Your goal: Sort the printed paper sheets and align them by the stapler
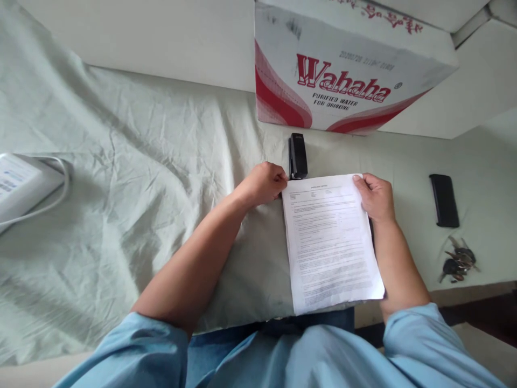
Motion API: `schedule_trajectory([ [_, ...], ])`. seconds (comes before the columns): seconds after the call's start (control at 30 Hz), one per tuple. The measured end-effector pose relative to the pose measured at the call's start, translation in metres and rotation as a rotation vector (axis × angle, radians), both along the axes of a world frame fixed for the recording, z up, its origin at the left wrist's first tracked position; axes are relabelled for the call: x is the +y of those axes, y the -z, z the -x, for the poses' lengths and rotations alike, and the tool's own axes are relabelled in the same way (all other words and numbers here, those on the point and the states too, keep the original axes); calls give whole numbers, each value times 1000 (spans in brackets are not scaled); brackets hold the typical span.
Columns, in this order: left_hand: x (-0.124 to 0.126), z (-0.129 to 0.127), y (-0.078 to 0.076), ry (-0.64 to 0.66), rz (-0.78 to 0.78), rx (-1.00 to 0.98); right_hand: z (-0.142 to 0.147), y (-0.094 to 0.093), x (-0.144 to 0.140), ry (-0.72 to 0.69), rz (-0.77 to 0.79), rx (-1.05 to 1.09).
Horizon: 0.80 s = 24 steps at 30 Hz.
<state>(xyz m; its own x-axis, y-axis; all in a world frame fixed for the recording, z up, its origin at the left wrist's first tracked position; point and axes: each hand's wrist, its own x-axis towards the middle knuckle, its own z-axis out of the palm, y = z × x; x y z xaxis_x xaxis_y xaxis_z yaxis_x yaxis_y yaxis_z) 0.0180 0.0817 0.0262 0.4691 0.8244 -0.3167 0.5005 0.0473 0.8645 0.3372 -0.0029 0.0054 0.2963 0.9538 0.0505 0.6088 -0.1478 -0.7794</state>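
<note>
While both hands pin its top corners, a printed paper sheet [331, 242] lies flat on the wrinkled pale-green cloth [133, 178], long side running toward the person, bottom edge hanging just over the cloth's near edge. Sheet is thin, white, rectangular, covered in small black text, too small to read. Left hand [264, 183] is curled nearly closed, knuckles up, fingertips on the sheet's top-left corner and just beside the black stapler [298, 156]. Whether it touches the stapler, cannot tell. Right hand [375, 196] is half curled, thumb on top of the top-right corner, fingers tucked behind the edge, pinching the paper. Stapler is slim, glossy, boxy, lying just above the sheet's top edge. Behind it stands a cardboard box [343, 70], white with red swooshes, marked "Wahaha purified water"; closed, contents hidden. Right of the sheet, well apart, a flat black phone-like slab [444, 200], and near it a bunch of keys [458, 260] with dark heads. At far left, a white device [20, 186] with a cable. Light-blue sleeves in the foreground.
</note>
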Motion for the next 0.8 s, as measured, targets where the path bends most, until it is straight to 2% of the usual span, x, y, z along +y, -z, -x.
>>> schedule_trajectory([
  [0.23,-4,-2,-4,-85,8,-5,-4,4,1,34,19,-16],
  [0.43,-10,-10,6,-221,-179,-10,0,0,2,56,-17,-24],
  [0.67,-6,-9,5,-112,-205,41,-3,-3,0,40,-17,-48],
  [0.8,-4,-8,3,-105,-208,101,-1,-1,0,48,-4,-36],
])
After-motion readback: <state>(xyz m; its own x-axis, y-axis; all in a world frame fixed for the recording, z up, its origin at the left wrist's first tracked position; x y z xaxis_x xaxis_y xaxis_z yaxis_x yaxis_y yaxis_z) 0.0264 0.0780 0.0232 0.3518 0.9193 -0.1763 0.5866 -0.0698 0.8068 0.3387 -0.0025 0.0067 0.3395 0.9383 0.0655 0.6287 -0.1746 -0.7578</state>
